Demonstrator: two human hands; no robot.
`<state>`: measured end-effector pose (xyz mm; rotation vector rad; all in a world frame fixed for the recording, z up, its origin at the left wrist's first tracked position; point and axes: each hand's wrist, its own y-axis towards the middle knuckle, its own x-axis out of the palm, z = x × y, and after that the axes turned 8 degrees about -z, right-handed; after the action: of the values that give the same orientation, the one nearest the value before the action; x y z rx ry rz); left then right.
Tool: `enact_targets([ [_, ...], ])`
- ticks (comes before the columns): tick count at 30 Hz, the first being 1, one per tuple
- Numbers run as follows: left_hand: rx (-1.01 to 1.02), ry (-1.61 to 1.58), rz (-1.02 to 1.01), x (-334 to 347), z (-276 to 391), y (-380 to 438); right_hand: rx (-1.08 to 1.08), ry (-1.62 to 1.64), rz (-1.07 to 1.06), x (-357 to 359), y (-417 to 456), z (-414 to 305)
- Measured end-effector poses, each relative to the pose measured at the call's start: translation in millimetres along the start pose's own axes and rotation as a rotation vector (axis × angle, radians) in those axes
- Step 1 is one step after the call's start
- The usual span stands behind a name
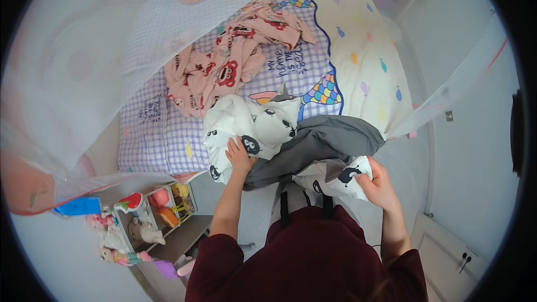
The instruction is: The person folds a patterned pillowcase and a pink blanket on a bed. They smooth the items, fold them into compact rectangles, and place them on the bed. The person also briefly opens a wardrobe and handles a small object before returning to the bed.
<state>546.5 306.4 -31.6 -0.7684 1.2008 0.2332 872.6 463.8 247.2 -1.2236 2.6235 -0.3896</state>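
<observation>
A white cloth with black cartoon figures (268, 128) and a grey side (331, 134) lies bunched at the bed's near edge, partly hanging off it. My left hand (240, 155) rests on the white bunched part with its fingers spread; whether it pinches any fabric cannot be told. At the right, my right hand (374, 182) grips a white printed corner of the cloth between thumb and fingers, in front of my body. Beyond the bunch, a crumpled pink printed cloth (228, 63) lies on the purple checked bedding (184, 134).
White mesh netting (84, 63) hangs over the bed's left side, and more netting (453, 88) crosses the right. Cream bedding with fish prints (356, 50) covers the bed's right part. A shelf with plush toys (155, 214) stands at lower left; a white door (449, 256) is at lower right.
</observation>
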Motion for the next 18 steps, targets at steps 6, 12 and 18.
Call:
enact_targets([
  [6,0.087,0.563,0.284,51,-11,63,0.026,-0.1,0.046,-11,17,19],
  [12,-0.014,-0.042,-0.107,5,-19,96,-0.079,-0.487,-0.133,11,202,135],
  [18,-0.001,-0.791,0.332,-66,-71,78,0.37,-0.78,-0.396,90,257,320],
])
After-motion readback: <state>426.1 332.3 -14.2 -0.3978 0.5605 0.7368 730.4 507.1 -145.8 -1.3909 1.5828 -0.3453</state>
